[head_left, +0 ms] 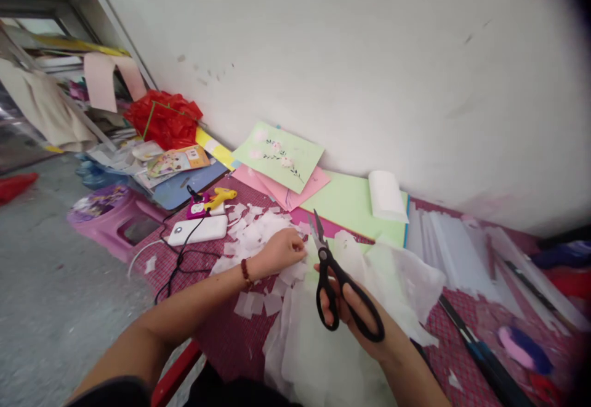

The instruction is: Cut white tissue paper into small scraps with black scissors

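My right hand [353, 311] grips black-handled scissors [339, 284], fingers through the loops, blades pointing up and away and slightly apart. My left hand [281, 250], with a red bead bracelet at the wrist, is closed in a pinch on thin white tissue paper just left of the blades. A heap of small cut white tissue pieces [252, 234] lies beside that hand. Larger sheets of white tissue paper [323, 339] spread under both hands across a red patterned mat [226, 333].
A white power bank [198, 229] with a black cable and a yellow glue gun [220, 197] lie to the left. Green and pink card sheets [281, 157] lean by the wall, with a white paper roll [386, 196]. A pink stool [111, 213] and red crumpled plastic [164, 117] stand farther left.
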Available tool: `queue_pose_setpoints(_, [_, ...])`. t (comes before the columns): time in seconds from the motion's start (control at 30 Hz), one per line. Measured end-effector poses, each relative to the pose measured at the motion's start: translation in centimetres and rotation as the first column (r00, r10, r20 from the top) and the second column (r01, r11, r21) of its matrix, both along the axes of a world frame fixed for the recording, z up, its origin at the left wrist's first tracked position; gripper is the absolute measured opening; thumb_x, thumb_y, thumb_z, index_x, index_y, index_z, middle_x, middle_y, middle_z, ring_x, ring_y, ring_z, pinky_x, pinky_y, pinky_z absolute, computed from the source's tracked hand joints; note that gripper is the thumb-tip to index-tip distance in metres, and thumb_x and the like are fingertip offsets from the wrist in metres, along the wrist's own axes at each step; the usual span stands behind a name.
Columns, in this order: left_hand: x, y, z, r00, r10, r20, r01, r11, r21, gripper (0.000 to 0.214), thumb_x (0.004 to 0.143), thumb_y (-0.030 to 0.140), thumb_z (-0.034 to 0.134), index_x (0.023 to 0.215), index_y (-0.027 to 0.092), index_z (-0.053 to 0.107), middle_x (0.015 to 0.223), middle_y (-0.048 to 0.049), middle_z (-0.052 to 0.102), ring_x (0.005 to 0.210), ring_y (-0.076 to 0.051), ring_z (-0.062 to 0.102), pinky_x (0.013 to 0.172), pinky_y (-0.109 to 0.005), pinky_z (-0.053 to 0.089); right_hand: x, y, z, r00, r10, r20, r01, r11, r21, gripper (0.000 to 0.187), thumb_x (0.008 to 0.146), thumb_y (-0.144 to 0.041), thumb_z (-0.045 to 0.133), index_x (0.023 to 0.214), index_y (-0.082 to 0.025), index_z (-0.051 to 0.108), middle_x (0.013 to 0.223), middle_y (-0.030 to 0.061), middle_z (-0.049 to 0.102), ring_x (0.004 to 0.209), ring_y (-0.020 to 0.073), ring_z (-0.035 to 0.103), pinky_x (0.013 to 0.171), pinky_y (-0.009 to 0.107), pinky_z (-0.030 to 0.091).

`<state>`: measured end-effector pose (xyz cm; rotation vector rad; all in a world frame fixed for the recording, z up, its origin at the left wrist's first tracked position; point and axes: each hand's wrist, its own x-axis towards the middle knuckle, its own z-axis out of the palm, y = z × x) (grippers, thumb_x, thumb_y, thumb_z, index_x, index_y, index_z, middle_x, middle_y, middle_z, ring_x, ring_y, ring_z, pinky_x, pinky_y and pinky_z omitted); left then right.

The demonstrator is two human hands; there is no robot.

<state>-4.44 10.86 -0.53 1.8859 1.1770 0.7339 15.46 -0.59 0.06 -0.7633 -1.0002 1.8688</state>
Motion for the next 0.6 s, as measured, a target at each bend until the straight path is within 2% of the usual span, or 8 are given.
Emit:
queue_pose_setpoints(0.1, [-1.3, 1.3, 1.4, 0.994, 0.043, 0.103, -0.04, 0.999, -0.037, 0.017, 0.075, 0.026, 0.059, 0.062, 0.017, 0.051, 0.061, 0.0026, 0.05, 0.059, -0.011, 0.043, 0.059, -0.024, 0.033, 0.1, 0.1, -0.7, 1.0, -0.014, 0.01, 0.013, 0.999, 0.047, 0.049, 0.091, -0.054, 0.055, 0.127, -0.022, 0.051, 0.087, 0.005, 0.059, 0.07, 0.0162, 0.055, 0.065, 0.031, 0.04])
queue_pose_setpoints(0.17, [-2.6, 1.5, 2.9, 0.958, 0.09, 0.271, -0.04, 0.982, -0.187, 0.016, 0.076, 0.03, 0.059, 0.072, 0.016, 0.053, 0.066, 0.0024, 0.055, 0.057, -0.009, 0.046, 0.057, -0.022, 0.034, 0.2, 0.1, -1.2, 1.0, -0.01, 0.01, 0.01, 0.999, 0.047, 0.057, 0.088, -0.058, 0.057, 0.132, -0.024, 0.047, 0.092, 0.0062, 0.06, 0.076, 0.0187, 0.057, 0.072, 0.035, 0.043])
queue_pose_setpoints(0.27, [-4.4, 1.1, 4.7, 0.848, 0.206, 0.488, 0.017, 0.911, -0.412, 0.022, 0.068, 0.028, 0.069, 0.078, 0.016, 0.054, 0.068, 0.0012, 0.062, 0.058, -0.009, 0.052, 0.058, -0.021, 0.036, 0.2, 0.0, -1.7, 0.998, 0.018, 0.067, -0.02, 0.999, 0.025, 0.063, 0.083, -0.063, 0.06, 0.132, -0.025, 0.047, 0.097, 0.0078, 0.06, 0.085, 0.0229, 0.059, 0.082, 0.042, 0.044])
queue_pose_setpoints(0.33, [-5.1, 0.7, 5.1, 0.816, 0.244, 0.524, 0.023, 0.892, -0.451, 0.023, 0.065, 0.024, 0.071, 0.078, 0.015, 0.055, 0.064, 0.0015, 0.062, 0.058, -0.009, 0.054, 0.058, -0.02, 0.037, -0.1, -0.2, -1.7, 0.991, 0.054, 0.118, -0.058, 0.998, 0.024, 0.063, 0.081, -0.063, 0.062, 0.131, -0.025, 0.048, 0.096, 0.0079, 0.06, 0.085, 0.0238, 0.058, 0.082, 0.043, 0.044])
queue_pose_setpoints(0.4, [-5.6, 0.3, 4.9, 0.815, 0.242, 0.526, 0.035, 0.887, -0.461, 0.02, 0.066, 0.023, 0.071, 0.08, 0.014, 0.058, 0.064, 0.0014, 0.062, 0.056, -0.008, 0.054, 0.057, -0.02, 0.037, -0.5, -0.5, -1.7, 0.983, 0.1, 0.152, -0.104, 0.994, 0.023, 0.063, 0.082, -0.062, 0.062, 0.131, -0.025, 0.048, 0.094, 0.0078, 0.06, 0.083, 0.0235, 0.058, 0.08, 0.043, 0.045])
queue_pose_setpoints(0.5, [-6.0, -0.3, 4.3, 0.843, 0.165, 0.512, 0.095, 0.891, -0.444, 0.022, 0.07, 0.021, 0.07, 0.09, 0.013, 0.064, 0.07, 0.0006, 0.064, 0.059, -0.008, 0.055, 0.06, -0.021, 0.04, -1.2, -0.7, -1.6, 0.974, 0.15, 0.173, -0.156, 0.987, 0.025, 0.065, 0.083, -0.062, 0.062, 0.133, -0.024, 0.047, 0.093, 0.0076, 0.058, 0.08, 0.0223, 0.057, 0.077, 0.04, 0.045])
queue_pose_setpoints(0.6, [-6.3, -0.8, 4.1, 0.89, 0.094, 0.446, 0.124, 0.891, -0.436, 0.033, 0.071, 0.02, 0.07, 0.103, 0.014, 0.066, 0.081, -0.0013, 0.066, 0.066, -0.009, 0.059, 0.065, -0.022, 0.043, -1.7, -0.6, -1.6, 0.968, 0.175, 0.179, -0.185, 0.982, 0.038, 0.066, 0.082, -0.061, 0.063, 0.134, -0.023, 0.047, 0.091, 0.0064, 0.057, 0.077, 0.0209, 0.056, 0.073, 0.037, 0.044])
